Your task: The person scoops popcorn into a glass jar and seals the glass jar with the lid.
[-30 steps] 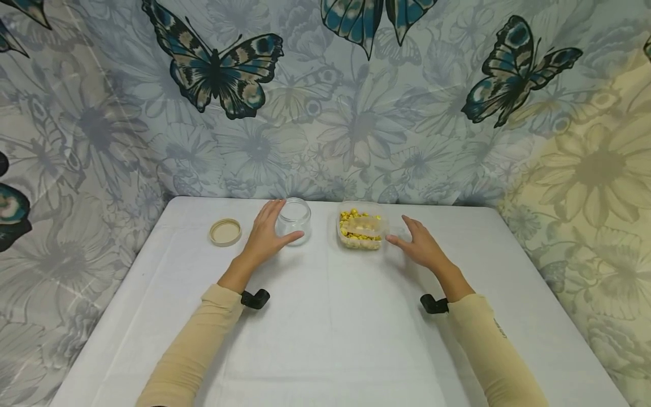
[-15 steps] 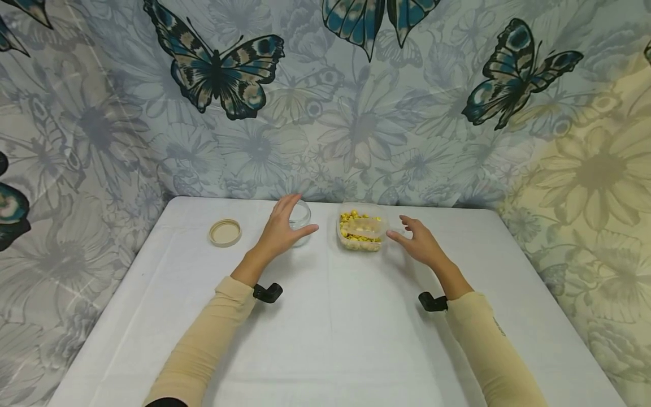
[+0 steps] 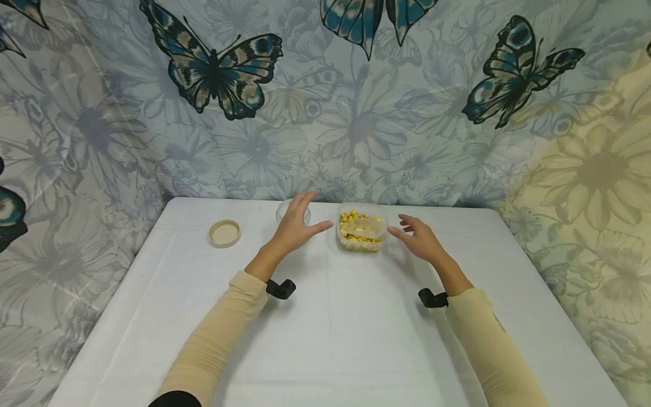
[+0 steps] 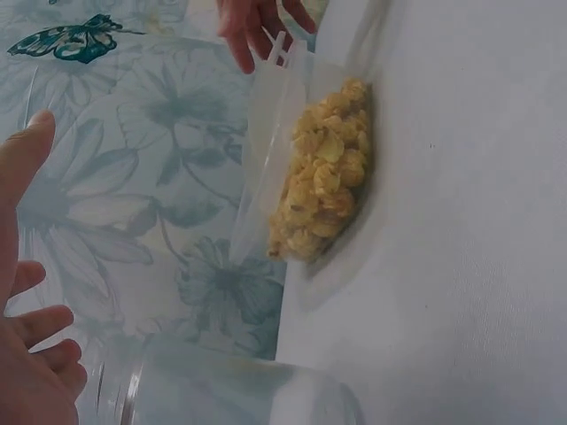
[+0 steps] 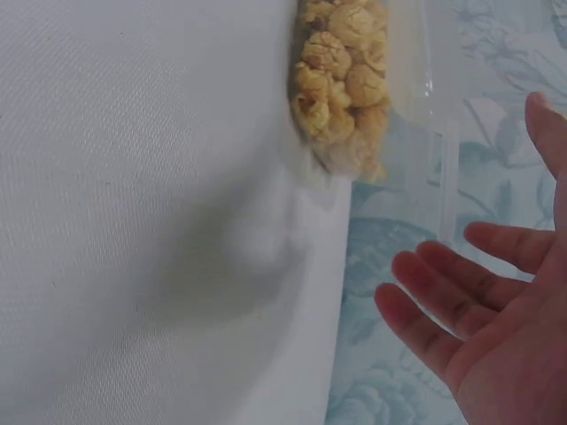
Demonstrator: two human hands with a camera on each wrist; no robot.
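At the far left of the surface [image 3: 325,339] you have the gold-rimmed lid [image 3: 224,233] lying flat, then the upright glass jar [image 4: 221,390], uncapped and partly covered in the head view by your left hand [image 3: 296,225]. That hand is raised, its fingers extended and the thumb spread wide toward the clear tub [image 3: 359,245]; it grips nothing (whether it brushes the jar's rim, I cannot tell). The tub sits upright near the back edge, between your hands, with yellow popcorn [image 4: 323,173] inside. To its right, your right hand [image 3: 418,237] is turned palm inward, fingers loosely bent and parted, thumb pointing at the tub's near side, and it too has hold of nothing. I judge you to be in the approach, with no grip taken yet; the next move probably calls for keeping the left hand clear of the jar's mouth, then bringing both palms in evenly against the tub's sides.
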